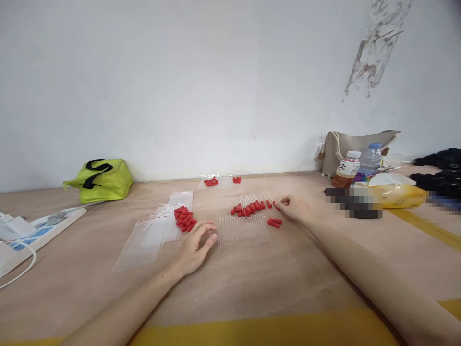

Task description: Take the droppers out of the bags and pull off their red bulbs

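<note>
My left hand [196,247] rests on the table with its fingers apart and nothing in them. Its fingertips are close to a row of clear thin glass tubes [243,231] and a pile of loose red rubber bulbs [184,219]. Behind the tubes, several droppers [248,208] with red bulbs lie fanned out, bulbs toward me. At the fan's right end my right hand [291,206] pinches the red bulb of a dropper [275,204]. A few more red bulbs [274,223] lie just right of the tubes.
Clear zip bags [144,242] lie left of the bulb pile. Another bag with red bulbs [211,181] is near the wall. A green bag [104,180] and a power strip [46,230] are at left; bottles [347,169] and a yellow tissue pack [401,194] at right.
</note>
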The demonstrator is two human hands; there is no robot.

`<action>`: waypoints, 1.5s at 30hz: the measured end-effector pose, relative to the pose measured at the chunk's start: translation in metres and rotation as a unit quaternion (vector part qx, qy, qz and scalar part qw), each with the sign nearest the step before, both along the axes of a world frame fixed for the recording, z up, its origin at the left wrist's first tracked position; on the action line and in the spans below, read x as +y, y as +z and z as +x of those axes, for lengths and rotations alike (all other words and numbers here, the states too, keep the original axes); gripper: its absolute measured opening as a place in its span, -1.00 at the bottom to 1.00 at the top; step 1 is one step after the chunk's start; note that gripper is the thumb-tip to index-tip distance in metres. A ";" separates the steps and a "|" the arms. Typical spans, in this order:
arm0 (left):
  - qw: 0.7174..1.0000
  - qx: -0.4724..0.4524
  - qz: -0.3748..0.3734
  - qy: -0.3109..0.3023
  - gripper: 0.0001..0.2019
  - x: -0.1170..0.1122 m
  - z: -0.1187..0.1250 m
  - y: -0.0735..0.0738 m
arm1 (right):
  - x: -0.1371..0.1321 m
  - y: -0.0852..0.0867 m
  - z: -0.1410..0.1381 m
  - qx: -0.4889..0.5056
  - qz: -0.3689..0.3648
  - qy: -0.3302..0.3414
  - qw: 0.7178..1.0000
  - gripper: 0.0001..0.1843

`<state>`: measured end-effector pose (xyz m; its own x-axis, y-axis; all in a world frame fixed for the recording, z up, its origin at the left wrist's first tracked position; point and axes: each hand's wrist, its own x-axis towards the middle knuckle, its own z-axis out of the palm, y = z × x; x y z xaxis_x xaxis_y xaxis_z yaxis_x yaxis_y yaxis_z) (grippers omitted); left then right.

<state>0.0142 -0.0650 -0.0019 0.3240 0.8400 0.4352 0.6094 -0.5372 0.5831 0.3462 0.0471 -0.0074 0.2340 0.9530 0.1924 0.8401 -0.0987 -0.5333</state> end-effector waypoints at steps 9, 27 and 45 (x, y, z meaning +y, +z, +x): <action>0.999 0.037 0.040 -0.003 -0.79 0.000 -0.002 -0.002 | 0.007 0.016 -0.019 0.013 -0.018 -0.069 0.997 -0.75; 0.959 0.183 0.217 0.010 -0.80 0.008 0.025 -0.004 | -0.088 -0.015 -0.099 -0.084 0.409 0.332 0.846 -0.83; 0.942 0.183 0.279 -0.022 -0.82 -0.001 0.021 -0.003 | -0.097 -0.010 -0.098 -0.182 0.421 0.367 0.809 -0.81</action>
